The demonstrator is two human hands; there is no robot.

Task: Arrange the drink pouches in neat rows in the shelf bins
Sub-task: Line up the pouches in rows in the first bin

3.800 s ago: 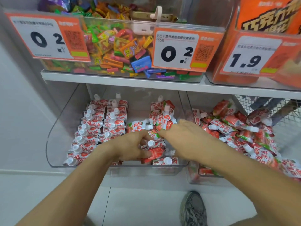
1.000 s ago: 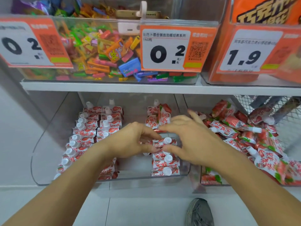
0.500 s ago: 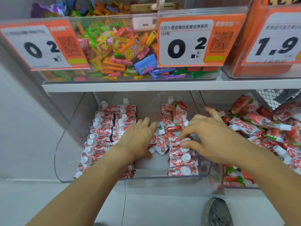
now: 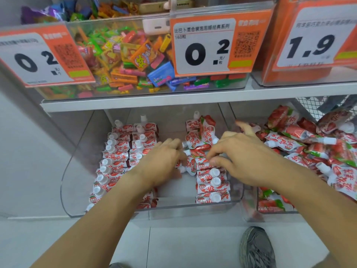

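Since a second ago, both hands, left hand (image 4: 164,163) and right hand (image 4: 243,157), have shifted deeper into the clear bin (image 4: 193,208), curled fingers pinching loose strawberry drink pouches (image 4: 195,161); third row unfinished.

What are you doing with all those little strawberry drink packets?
A person is tidying drink pouches in a clear bin on the bottom shelf. Two neat rows already run down its left side. Both hands are in the middle: the left hand and right hand are working a jumbled pouch into a third row, which has a few straight pouches at the front. The bin to the right holds a loose pile of pouches, not yet sorted.
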